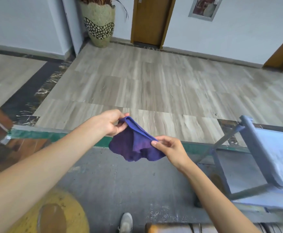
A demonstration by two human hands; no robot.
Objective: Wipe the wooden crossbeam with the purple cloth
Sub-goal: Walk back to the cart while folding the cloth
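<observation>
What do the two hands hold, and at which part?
Both hold the purple cloth by its folded top edge: the left hand at one end, the right hand at the other; the rest hangs down.

Colours and patterns, head view.
The cloth [134, 145] was purple, bluer along its folded edge. Floor tiles [154, 84] were grey-beige with wood-like streaks, bordered by a dark marbled band [36, 91]. The vase [99, 22] was beige with a black wavy band of pale dots. The door [151, 19] was brown; the frame [261, 148] pale blue.
</observation>
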